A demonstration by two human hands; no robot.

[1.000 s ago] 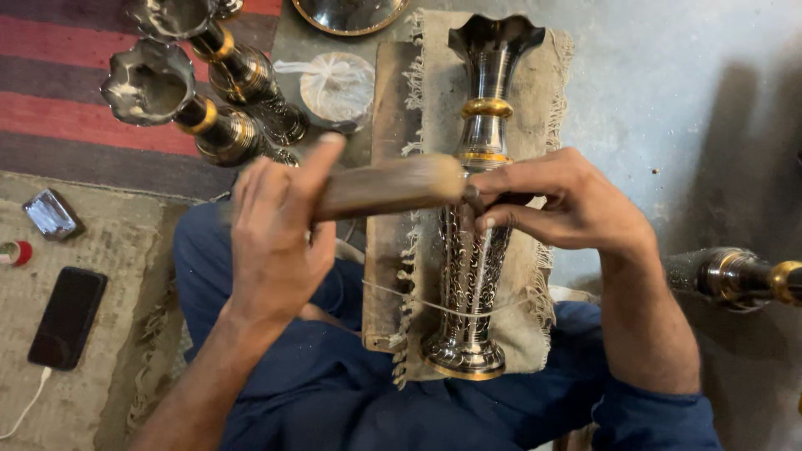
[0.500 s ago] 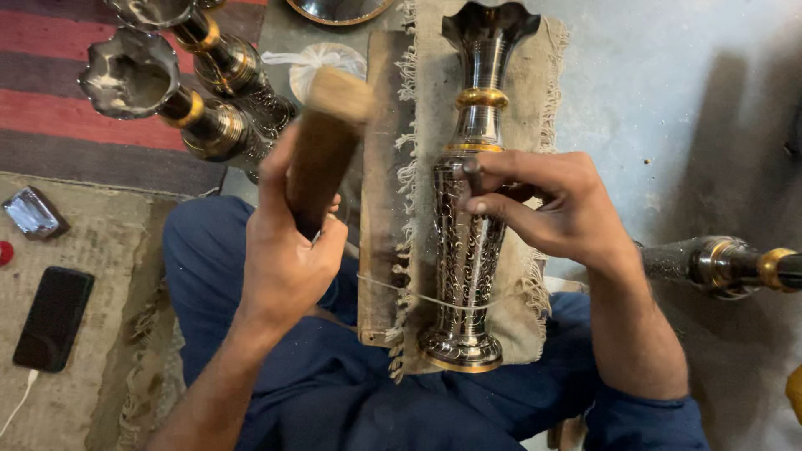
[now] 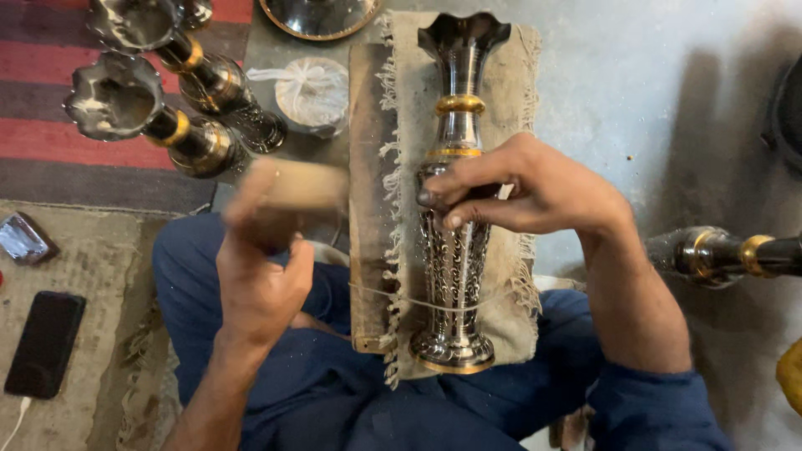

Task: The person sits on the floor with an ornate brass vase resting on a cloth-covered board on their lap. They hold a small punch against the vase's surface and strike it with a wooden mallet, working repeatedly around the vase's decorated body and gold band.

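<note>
The left hand (image 3: 259, 276) has its grip tight around a blurry wooden mallet (image 3: 292, 188). At 3 o'clock from it, the right hand (image 3: 535, 188) pinches a small tool against the silver vase (image 3: 455, 250), which lies on a cloth (image 3: 510, 108) over a wooden board (image 3: 368, 167).

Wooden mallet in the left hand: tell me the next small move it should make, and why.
Probably a short swing of the wooden mallet rightward onto the tool tip pinched in the right hand. The left hand holds the mallet raised and blurred beside the vase, clear of it. The right fingers steady a small tool against the engraved body, and the vase lies tied by a string on the burlap-covered board.
</note>
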